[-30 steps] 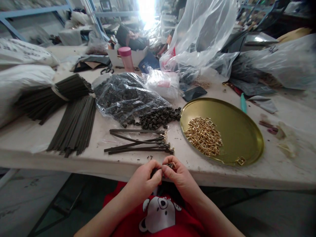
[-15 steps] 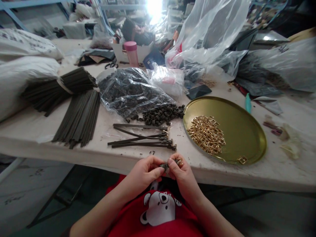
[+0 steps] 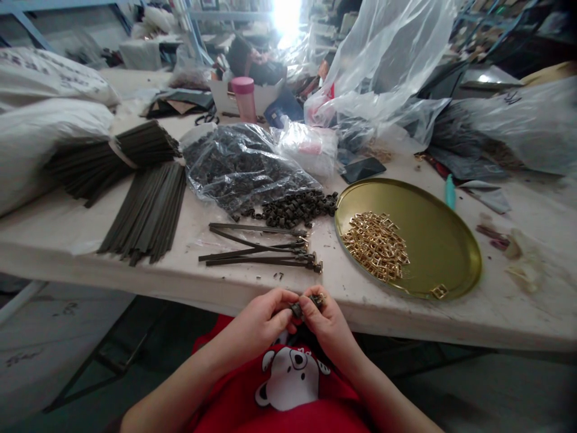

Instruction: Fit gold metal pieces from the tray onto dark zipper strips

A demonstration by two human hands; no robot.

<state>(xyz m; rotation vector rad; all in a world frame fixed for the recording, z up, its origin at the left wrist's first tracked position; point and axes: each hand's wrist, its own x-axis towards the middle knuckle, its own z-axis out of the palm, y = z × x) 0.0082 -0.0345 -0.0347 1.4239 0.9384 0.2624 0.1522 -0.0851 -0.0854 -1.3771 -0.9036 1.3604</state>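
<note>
My left hand (image 3: pixel 269 317) and my right hand (image 3: pixel 328 322) meet just in front of the table edge, both closed in a pinch. Between them is a dark strap (image 3: pixel 296 310), mostly covered by fingers, with a gold buckle (image 3: pixel 321 297) showing by my right fingers. How the strap runs inside the grip is hidden. Beyond my hands lie several buckled straps (image 3: pixel 256 261), their buckle ends to the right. A heap of small dark loops (image 3: pixel 297 208) sits behind them. To the right, gold buckles (image 3: pixel 377 246) are piled on a round gold-coloured tray (image 3: pixel 433 234).
Bundled dark strips (image 3: pixel 146 210) lie at the left beside white sacks (image 3: pixel 54 129). A clear plastic bag (image 3: pixel 247 165) of dark pieces, a phone (image 3: pixel 364 169) and a pink-lidded bottle (image 3: pixel 244 99) are farther back. The table edge (image 3: pixel 406 319) runs just beyond my hands.
My hands stay together on the strap, with the right fingers shifted slightly left. The whole view has moved a little; the things on the table lie as before.
</note>
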